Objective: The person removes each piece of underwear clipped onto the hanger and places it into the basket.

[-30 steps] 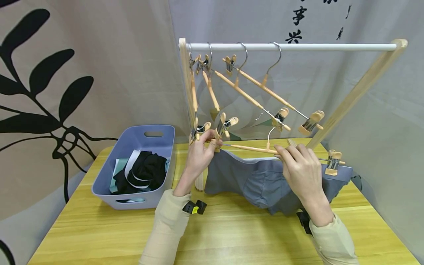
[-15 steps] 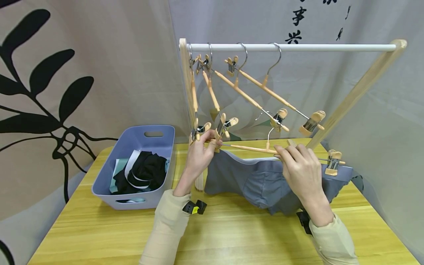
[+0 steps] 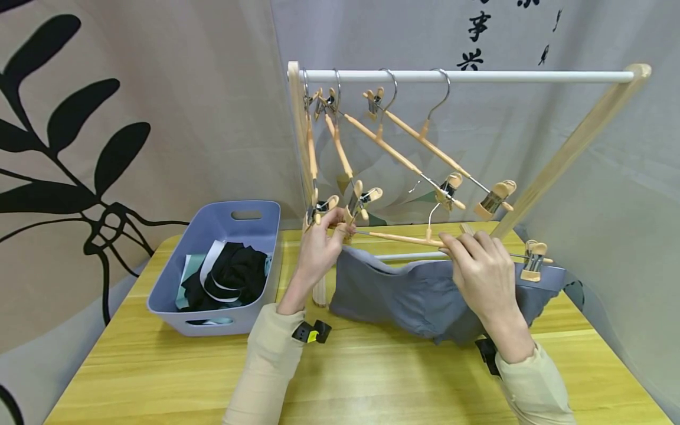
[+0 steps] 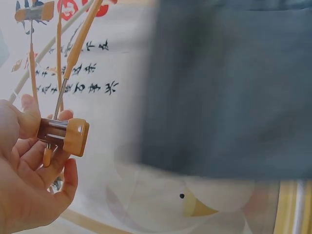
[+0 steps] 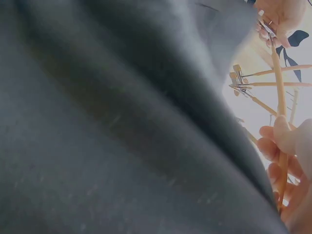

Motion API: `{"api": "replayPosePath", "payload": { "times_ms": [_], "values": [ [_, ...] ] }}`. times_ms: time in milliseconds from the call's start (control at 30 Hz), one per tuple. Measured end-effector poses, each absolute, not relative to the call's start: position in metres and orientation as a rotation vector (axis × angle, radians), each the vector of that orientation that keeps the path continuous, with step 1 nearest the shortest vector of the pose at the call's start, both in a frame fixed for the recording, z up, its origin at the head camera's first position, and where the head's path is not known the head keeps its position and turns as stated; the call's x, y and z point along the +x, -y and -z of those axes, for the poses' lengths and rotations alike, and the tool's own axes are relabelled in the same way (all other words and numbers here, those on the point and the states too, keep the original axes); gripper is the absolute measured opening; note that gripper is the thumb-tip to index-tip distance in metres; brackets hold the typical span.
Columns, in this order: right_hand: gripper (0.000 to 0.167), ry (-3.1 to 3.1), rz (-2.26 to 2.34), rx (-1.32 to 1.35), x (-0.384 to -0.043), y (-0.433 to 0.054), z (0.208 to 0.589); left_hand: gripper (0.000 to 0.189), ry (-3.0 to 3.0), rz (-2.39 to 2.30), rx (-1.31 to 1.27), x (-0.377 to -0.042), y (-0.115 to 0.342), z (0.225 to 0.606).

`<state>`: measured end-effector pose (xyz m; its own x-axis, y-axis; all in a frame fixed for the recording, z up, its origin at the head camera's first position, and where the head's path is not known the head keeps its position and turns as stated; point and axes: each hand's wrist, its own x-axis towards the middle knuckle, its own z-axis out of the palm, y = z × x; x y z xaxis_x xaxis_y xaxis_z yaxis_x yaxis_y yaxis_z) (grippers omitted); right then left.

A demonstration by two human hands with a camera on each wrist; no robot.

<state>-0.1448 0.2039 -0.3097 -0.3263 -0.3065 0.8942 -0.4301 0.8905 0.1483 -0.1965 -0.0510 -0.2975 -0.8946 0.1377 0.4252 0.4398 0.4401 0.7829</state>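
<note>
A wooden clip hanger [image 3: 398, 237] is held level above the table by both hands. My left hand [image 3: 321, 242] pinches the clip [image 4: 75, 136] at its left end; nothing shows between that clip's jaws in the left wrist view. Around the bar, just right of the hook, curl the fingers of my right hand [image 3: 484, 274]. A grey-blue cloth garment [image 3: 393, 295] hangs from the right-end clip [image 3: 533, 262]. Its left upper corner droops, apart from the left clip. Which kind of garment it is, I cannot tell.
Several clip hangers [image 3: 393, 150] hang from the white rail [image 3: 531, 77] of a wooden-framed rack, their lower clips close above my left hand. A blue basket [image 3: 164, 295] with black, white and teal clothes stands left on the wooden table [image 3: 372, 378].
The garment's left upper edge has sunk away from the left clip, and its front has smoothed out. Both hands stay almost still.
</note>
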Motion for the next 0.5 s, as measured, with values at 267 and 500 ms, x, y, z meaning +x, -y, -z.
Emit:
{"api": "replayPosePath", "payload": {
  "times_ms": [267, 500],
  "values": [
    [0.033, 1.944, -0.133, 0.542, -0.1447, -0.203, 0.3112, 0.018, 2.376, 1.434, -0.537, -0.1958, 0.0521, 0.2996],
    [0.031, 1.94, -0.127, 0.554, -0.146, -0.2032, 0.3128, 0.019, 2.344, 1.448, -0.609, -0.1973, 0.0536, 0.3045]
  ]
}}
